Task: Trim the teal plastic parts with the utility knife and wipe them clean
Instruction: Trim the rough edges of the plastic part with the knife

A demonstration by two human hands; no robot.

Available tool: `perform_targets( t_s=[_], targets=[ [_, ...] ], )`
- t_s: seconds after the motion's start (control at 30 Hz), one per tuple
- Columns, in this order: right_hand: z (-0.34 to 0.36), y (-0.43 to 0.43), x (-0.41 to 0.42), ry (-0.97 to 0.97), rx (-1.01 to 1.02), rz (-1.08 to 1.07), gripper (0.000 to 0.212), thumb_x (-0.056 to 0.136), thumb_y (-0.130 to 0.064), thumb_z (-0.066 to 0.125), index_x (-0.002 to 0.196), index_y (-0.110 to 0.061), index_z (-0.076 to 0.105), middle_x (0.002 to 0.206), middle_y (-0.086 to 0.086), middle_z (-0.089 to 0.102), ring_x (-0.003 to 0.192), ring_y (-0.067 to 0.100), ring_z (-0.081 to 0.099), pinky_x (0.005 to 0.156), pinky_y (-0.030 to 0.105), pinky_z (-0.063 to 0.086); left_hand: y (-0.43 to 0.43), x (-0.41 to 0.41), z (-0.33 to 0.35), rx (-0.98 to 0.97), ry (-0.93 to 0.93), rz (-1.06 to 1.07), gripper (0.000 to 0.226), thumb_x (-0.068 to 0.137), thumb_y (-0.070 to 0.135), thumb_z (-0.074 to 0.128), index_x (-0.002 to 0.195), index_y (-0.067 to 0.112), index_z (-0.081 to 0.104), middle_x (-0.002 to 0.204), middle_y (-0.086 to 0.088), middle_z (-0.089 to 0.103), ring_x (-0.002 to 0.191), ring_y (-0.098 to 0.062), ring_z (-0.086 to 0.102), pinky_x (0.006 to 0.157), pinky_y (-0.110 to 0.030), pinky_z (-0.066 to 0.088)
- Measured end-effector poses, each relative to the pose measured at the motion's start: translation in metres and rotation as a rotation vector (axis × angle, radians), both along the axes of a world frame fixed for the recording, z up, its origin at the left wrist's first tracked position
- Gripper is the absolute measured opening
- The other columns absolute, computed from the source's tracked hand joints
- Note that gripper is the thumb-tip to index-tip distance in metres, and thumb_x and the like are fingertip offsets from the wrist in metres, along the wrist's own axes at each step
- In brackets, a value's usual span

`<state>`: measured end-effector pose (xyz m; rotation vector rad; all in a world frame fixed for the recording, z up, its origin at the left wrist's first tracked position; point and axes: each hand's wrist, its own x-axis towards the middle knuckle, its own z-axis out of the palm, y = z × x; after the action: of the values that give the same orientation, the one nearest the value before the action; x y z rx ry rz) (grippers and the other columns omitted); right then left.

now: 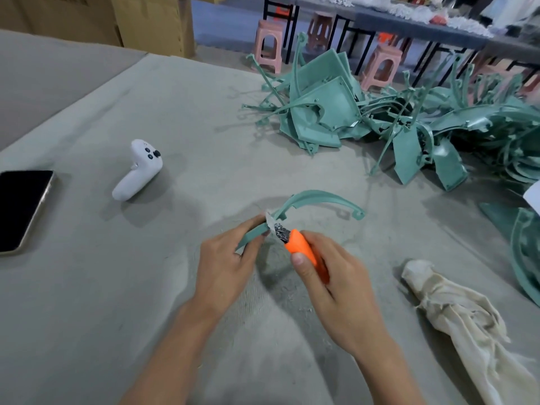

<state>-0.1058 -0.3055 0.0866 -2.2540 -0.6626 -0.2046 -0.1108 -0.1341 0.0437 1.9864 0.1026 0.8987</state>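
Note:
My left hand (225,264) grips one end of a curved teal plastic part (318,198), whose arc reaches up and right over the grey table cover (175,112). My right hand (330,276) holds an orange utility knife (304,248). Its foil-wrapped tip touches the part just beside my left fingers. A beige cloth (455,320) lies crumpled to the right of my right hand. A large pile of teal plastic parts (380,118) sits at the back right of the table.
A white game controller (137,171) and a black phone (20,209) lie at the left. More teal pieces (526,252) lie at the right edge. Pink stools (268,45) and cardboard boxes (146,19) stand beyond the table. Fine shavings lie under my hands.

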Motion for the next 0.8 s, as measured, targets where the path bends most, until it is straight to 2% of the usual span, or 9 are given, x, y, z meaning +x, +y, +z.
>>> perform_targets(
  t_s=[0.1,0.2,0.27,0.37,0.47,0.53,0.6,0.7,0.8],
  targets=[
    [-0.001,0.0,0.001,0.04,0.034,0.041,0.033,0.101,-0.046,0.043,0.119,-0.026,0.062,0.089,-0.019,0.059,0.079,0.008,0.058,0.068,0.023,0.043,-0.001,0.0,0.001,-0.03,0.01,-0.007,0.028,0.087,0.035,0.059,0.108,0.025,0.074,0.076,0.033,0.057,0.059,0.022,0.049,0.058,0.003,0.032],
    [0.001,0.007,0.009,0.055,0.092,0.053,0.023,0.104,-0.046,0.036,0.099,-0.04,0.058,0.074,-0.023,0.056,0.068,0.006,0.057,0.061,0.013,0.036,0.001,0.003,0.001,-0.07,0.013,0.005,0.02,0.087,0.032,0.064,0.105,0.037,0.07,0.075,0.038,0.06,0.065,0.021,0.053,0.061,0.002,0.035],
    [0.001,0.013,0.02,0.074,0.154,0.004,0.032,0.103,-0.049,0.032,0.087,-0.037,0.057,0.068,-0.015,0.058,0.06,0.012,0.057,0.057,0.022,0.041,0.002,0.007,0.001,-0.107,-0.01,0.024,0.022,0.086,0.037,0.065,0.107,0.034,0.07,0.08,0.041,0.062,0.068,0.019,0.057,0.064,0.001,0.037],
    [0.006,0.018,0.037,0.159,0.245,-0.039,0.045,0.102,-0.049,0.032,0.093,-0.019,0.064,0.069,0.001,0.061,0.052,0.022,0.053,0.053,0.047,0.045,0.003,0.009,0.003,-0.135,-0.06,0.07,0.025,0.086,0.029,0.068,0.11,0.025,0.07,0.083,0.039,0.063,0.066,0.02,0.055,0.063,0.003,0.036],
    [0.015,0.021,0.054,0.207,0.239,0.005,0.043,0.103,-0.049,0.032,0.094,-0.023,0.066,0.068,-0.002,0.062,0.05,0.017,0.052,0.049,0.038,0.044,0.006,0.013,0.004,-0.118,-0.055,0.115,0.019,0.086,0.02,0.069,0.104,0.025,0.071,0.071,0.025,0.056,0.054,0.017,0.048,0.055,0.002,0.032],
    [0.017,0.024,0.064,0.256,0.251,0.022,0.042,0.105,-0.046,0.033,0.087,-0.027,0.066,0.062,-0.002,0.058,0.048,0.012,0.049,0.047,0.031,0.041,0.009,0.019,0.003,-0.156,-0.02,0.14,0.011,0.085,0.022,0.069,0.095,0.022,0.074,0.056,0.026,0.05,0.047,0.012,0.044,0.05,0.0,0.03],
    [0.017,0.026,0.073,0.287,0.235,0.003,0.045,0.105,-0.048,0.033,0.081,-0.024,0.064,0.057,-0.005,0.054,0.049,0.01,0.047,0.05,0.033,0.041,0.011,0.023,0.0,-0.204,0.012,0.143,0.011,0.085,0.023,0.07,0.093,0.019,0.075,0.05,0.028,0.048,0.045,0.009,0.042,0.048,-0.002,0.029],
    [0.017,0.03,0.081,0.275,0.166,-0.014,0.048,0.102,-0.052,0.032,0.079,-0.022,0.062,0.054,-0.007,0.052,0.048,0.007,0.045,0.055,0.036,0.04,0.011,0.025,0.001,-0.194,0.014,0.139,0.007,0.084,0.023,0.07,0.09,0.024,0.075,0.05,0.025,0.048,0.046,0.007,0.042,0.048,-0.002,0.029],
    [0.021,0.034,0.089,0.262,0.09,-0.034,0.056,0.099,-0.059,0.029,0.078,-0.018,0.061,0.057,-0.001,0.055,0.052,0.015,0.049,0.058,0.044,0.046,0.008,0.027,0.003,-0.195,-0.023,0.124,0.032,0.085,0.012,0.07,0.096,0.042,0.064,0.069,0.017,0.058,0.052,0.017,0.046,0.054,0.002,0.032]
  ],
)
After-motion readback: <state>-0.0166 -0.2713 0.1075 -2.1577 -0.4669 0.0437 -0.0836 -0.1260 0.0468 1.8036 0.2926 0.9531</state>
